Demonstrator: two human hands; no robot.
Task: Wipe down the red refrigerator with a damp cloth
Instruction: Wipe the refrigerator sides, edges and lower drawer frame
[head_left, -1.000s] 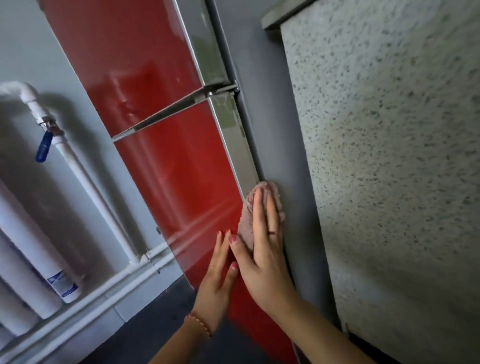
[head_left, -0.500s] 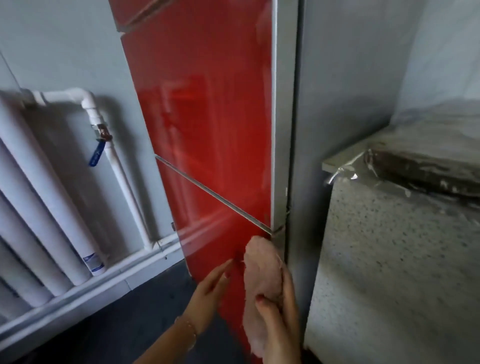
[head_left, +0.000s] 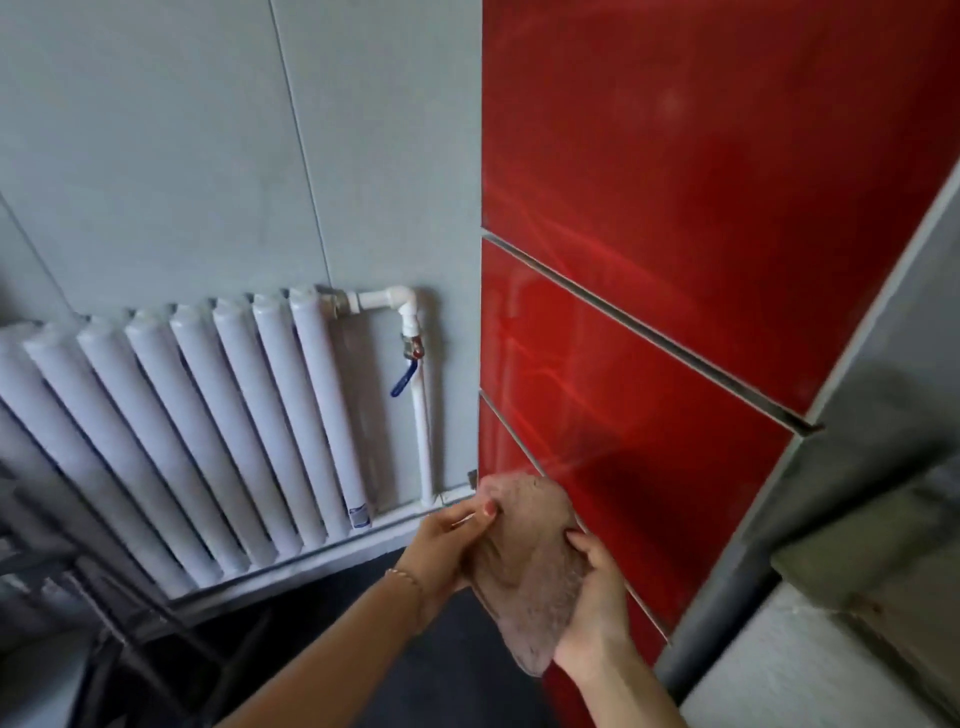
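Pink cloth (head_left: 524, 566) held off the glossy red refrigerator (head_left: 675, 260), low in front of its bottom door. Soft, limp, light; likely damp and a little clingy, so best bunched into a flat pad under the palm rather than pinched by an edge. Left hand (head_left: 447, 545) gripping the upper left edge, thumb curled over the top. Right hand (head_left: 597, 597) cupping the lower right side, fingers apparently wrapped behind, though blurred. Both forearms angled up from below.
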